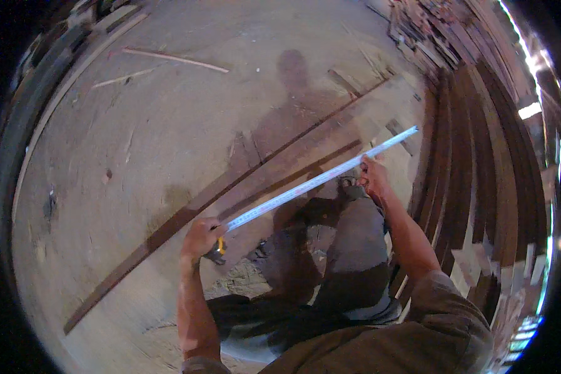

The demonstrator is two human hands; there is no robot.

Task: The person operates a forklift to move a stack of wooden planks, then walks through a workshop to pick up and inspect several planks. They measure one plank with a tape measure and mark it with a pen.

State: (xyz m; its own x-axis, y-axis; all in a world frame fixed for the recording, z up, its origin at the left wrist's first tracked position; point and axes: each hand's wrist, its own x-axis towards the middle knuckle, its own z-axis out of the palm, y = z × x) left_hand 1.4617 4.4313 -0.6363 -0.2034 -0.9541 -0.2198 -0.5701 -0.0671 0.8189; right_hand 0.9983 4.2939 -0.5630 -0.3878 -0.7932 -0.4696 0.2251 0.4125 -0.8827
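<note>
A tape measure's pale blade (293, 192) stretches out between my two hands, sloping up to the right. My left hand (201, 240) is closed around its case, of which a yellow and dark part (220, 247) shows below the fingers. My right hand (374, 177) pinches the blade some way short of its free end, which sticks out beyond the fingers. Under the tape, a long narrow brown board (187, 214) lies slantwise on the floor. A shorter brown strip (293, 177) lies close to the blade, roughly in line with it.
Long brown boards (464, 168) are stacked along my right side. Jumbled wood scraps (427, 37) fill the far right. Thin sticks (174, 59) and a short block (346, 81) lie on the dusty floor (112, 206). Timber (56, 87) lines the left edge.
</note>
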